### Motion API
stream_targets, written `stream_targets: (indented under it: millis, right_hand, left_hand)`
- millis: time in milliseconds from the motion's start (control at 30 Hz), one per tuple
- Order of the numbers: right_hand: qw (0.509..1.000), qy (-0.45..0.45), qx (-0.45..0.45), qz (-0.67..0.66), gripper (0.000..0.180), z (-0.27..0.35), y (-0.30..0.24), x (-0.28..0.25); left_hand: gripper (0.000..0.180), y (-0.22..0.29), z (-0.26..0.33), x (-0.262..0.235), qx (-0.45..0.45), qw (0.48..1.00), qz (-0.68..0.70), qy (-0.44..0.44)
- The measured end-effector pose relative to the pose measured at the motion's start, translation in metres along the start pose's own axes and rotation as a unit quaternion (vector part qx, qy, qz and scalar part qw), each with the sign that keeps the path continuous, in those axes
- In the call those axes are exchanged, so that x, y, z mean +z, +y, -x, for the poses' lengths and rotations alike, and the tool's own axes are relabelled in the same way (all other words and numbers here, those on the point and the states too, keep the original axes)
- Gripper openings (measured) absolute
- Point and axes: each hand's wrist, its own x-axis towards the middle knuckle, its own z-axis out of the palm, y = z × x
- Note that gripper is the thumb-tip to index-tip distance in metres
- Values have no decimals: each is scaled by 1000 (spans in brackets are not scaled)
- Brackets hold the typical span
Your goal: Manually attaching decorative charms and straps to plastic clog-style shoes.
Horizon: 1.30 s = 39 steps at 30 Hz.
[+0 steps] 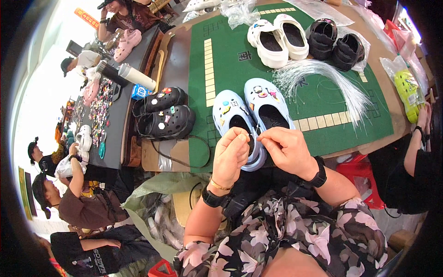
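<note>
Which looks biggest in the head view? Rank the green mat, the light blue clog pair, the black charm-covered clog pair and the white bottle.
1. Green mat, by far the largest.
2. Light blue clog pair and black charm-covered clog pair: look about alike, and the blue pair is nearer the camera, so unranked.
3. White bottle, smallest.

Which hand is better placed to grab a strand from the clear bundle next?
Right, probably. The right hand is on the same side as the clear strand bundle on the green mat. The left hand is farther away, by the light blue clogs.
</note>
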Motion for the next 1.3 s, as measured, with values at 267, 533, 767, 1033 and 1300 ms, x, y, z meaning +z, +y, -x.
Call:
stream_targets:
  millis: [267, 533, 767, 1033, 1300]
  right_hand:
    - [1000, -9, 3, -2, 5, -1, -2, 0]
    - [1000, -9, 0, 4, 5, -1, -2, 0]
    - [1000, -21, 6, 1, 5, -1, -3, -1]
    - [1000, -24, -5, 5, 6, 1, 1, 0]
    - [1000, -12, -2, -4, 5, 1, 1, 1]
  left_hand:
    - [11, -2, -1, -3, -3, 1000, 6, -8]
    - [11, -1, -1, -4, -30, 999, 1, -23]
    - [12, 1, -1, -6, -35, 999, 26, -30]
    - [13, 1, -1, -6, -40, 998, 29, -43]
    - [12, -1, -2, -7, -55, 997, 39, -43]
